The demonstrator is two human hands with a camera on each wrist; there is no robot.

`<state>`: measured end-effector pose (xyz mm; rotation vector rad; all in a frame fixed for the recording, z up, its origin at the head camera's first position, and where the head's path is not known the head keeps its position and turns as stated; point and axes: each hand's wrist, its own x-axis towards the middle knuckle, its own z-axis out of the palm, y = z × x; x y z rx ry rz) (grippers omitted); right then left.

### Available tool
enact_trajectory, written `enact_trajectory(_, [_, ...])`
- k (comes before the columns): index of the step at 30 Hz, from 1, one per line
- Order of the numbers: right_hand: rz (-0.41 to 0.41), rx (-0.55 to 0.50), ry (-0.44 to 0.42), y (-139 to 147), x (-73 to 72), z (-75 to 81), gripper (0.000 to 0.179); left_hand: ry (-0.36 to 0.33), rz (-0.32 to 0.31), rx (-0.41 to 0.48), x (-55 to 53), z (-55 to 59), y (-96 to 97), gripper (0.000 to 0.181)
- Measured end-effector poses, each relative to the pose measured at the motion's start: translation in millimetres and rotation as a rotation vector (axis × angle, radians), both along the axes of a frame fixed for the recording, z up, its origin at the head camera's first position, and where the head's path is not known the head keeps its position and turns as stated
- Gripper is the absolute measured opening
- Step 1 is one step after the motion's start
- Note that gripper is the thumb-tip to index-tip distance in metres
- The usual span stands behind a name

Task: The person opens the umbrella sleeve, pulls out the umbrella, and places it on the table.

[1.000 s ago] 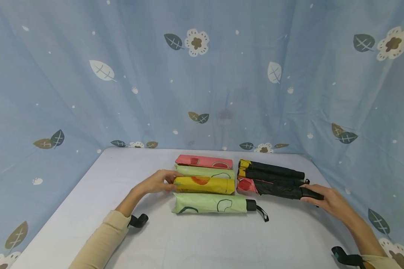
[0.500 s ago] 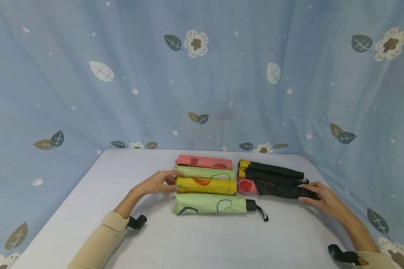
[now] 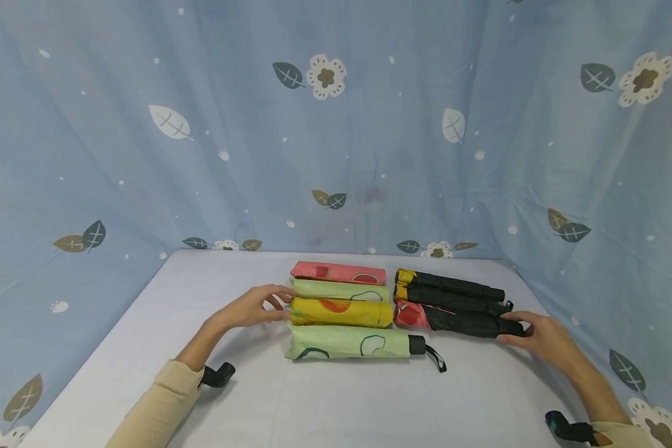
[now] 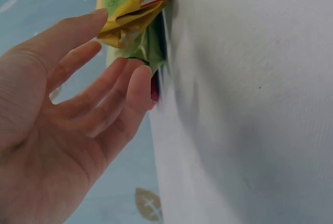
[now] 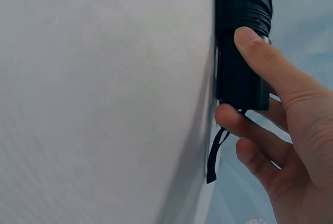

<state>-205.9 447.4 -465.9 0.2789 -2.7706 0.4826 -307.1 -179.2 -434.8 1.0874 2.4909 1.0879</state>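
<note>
My left hand (image 3: 253,306) is beside the left end of a yellow folded umbrella (image 3: 364,313) printed with orange slices. In the left wrist view its fingers are spread and loosely bent, with nothing held. My right hand (image 3: 546,339) pinches the black handle (image 5: 242,76) of a black folded umbrella (image 3: 462,320) with a red-pink end; the thumb lies on the handle and a dark strap (image 5: 212,159) hangs below. Behind the yellow one lie a green avocado-print umbrella (image 3: 336,289) and a pink watermelon-print umbrella (image 3: 341,272).
Two black folded umbrellas with yellow ends, one of them the rearmost (image 3: 459,284), lie behind the red-ended one. In front of the yellow umbrella is another green umbrella (image 3: 347,343) with a black handle and strap. A patterned blue curtain (image 3: 336,124) borders the white table (image 3: 336,404).
My left hand has drawn back slightly to the left from the yellow umbrella, which sits a little further right. The red-ended umbrella's handle has shifted left with my right hand.
</note>
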Motion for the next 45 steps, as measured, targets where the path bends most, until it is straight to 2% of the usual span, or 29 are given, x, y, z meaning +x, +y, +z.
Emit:
enact_trajectory(3, [-0.021, -0.008, -0.029, 1.6, 3.6, 2.3, 0.05, 0.053, 0.0, -0.008, 0.4, 2.3, 0.0, 0.049])
enact_trajectory(8, [-0.026, -0.045, -0.055, 4.8, 9.6, 8.1, 0.051, 0.091, 0.002, -0.005, 3.4, 11.0, 2.4, 0.043])
enact_trajectory(13, [0.019, -0.055, 0.044, 4.7, 9.3, 11.6, 0.045, 0.175, 0.055, 0.021, 6.2, 17.6, 2.4, 0.035])
enact_trajectory(18, [0.045, -0.054, 0.112, -4.9, 7.3, 17.0, 0.039, 0.249, 0.101, 0.09, 11.1, 23.4, 5.6, 0.028])
enact_trajectory(21, [0.062, -0.035, 0.143, -14.3, 6.8, 23.1, 0.036, 0.259, 0.094, 0.116, 15.9, 27.4, 11.7, 0.026])
enact_trajectory(25, [0.13, -0.001, 0.164, -31.7, 4.0, 33.0, 0.032, 0.268, 0.063, 0.118, 22.7, 30.8, 21.5, 0.025])
enact_trajectory(28, [0.183, -0.005, 0.146, -46.8, 1.1, 38.3, 0.029, 0.279, 0.024, 0.098, 27.6, 31.9, 29.2, 0.026])
enact_trajectory(31, [0.218, -0.033, 0.093, -62.2, -0.8, 41.4, 0.027, 0.286, -0.011, 0.063, 31.7, 31.2, 36.2, 0.028])
enact_trajectory(34, [0.239, -0.057, 0.018, -77.1, -1.1, 44.8, 0.027, 0.276, -0.021, 0.014, 35.4, 30.1, 41.9, 0.03])
enact_trajectory(39, [0.273, -0.052, -0.082, -99.3, -1.6, 48.4, 0.032, 0.221, -0.031, -0.054, 39.8, 27.9, 48.6, 0.034])
enact_trajectory(45, [0.326, -0.043, -0.13, -118.3, -3.3, 45.9, 0.035, 0.224, -0.033, -0.088, 43.0, 24.6, 52.9, 0.035])
